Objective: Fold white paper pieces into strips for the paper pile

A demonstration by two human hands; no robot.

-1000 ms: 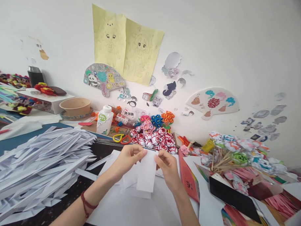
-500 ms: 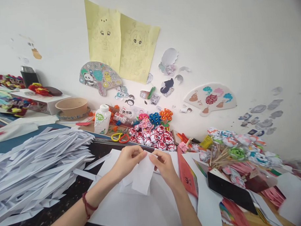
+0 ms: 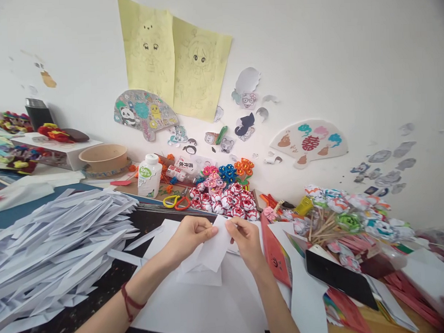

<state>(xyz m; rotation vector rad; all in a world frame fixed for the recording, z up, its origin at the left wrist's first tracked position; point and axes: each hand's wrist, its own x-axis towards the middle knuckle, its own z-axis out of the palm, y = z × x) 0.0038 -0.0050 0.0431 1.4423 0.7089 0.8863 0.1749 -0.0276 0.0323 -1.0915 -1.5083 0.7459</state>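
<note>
One white paper slip (image 3: 214, 250), pinched by left hand (image 3: 192, 235) and right hand (image 3: 247, 239), thumbs near upper side edges, over large white sheet (image 3: 183, 311). Slip hangs from fingertips, long axis slanting down leftward; we judge neither hand clearly nearer. Versus earlier frame, we note thumbs farther apart, slip's lower end higher. Far-side fingers hidden, so we cannot confirm their exact hold.

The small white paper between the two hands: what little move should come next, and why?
I'd perhaps turn the small white paper straighter: the left hand and right hand pinch it near its upper end, while its lower end slants toward the left hand, above the larger white sheet.
</note>
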